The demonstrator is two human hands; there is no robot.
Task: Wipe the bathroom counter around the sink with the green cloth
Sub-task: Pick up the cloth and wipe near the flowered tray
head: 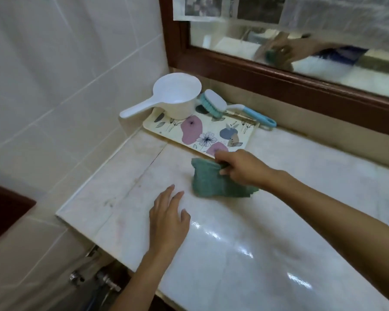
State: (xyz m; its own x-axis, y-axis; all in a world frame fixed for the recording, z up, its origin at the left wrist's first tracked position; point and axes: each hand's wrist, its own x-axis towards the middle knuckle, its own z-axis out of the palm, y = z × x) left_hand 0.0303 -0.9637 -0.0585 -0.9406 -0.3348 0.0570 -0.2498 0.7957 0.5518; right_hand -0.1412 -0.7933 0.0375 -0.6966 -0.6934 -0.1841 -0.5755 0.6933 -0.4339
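The green cloth [213, 181] lies bunched on the pale marble counter [245, 243], just in front of the floral tray. My right hand [240, 168] is closed on the cloth's upper edge, arm reaching in from the right. Flat on the counter to the cloth's lower left rests my left hand [169, 218], fingers apart and holding nothing. No sink shows in this view.
A floral tray [166, 129] at the back left carries a white water scoop [175, 95] and a teal scrub brush [213, 104]. A wood-framed mirror [279, 70] runs along the back wall. White tiles cover the left wall. Pipe valves [106, 280] sit under the counter's left edge.
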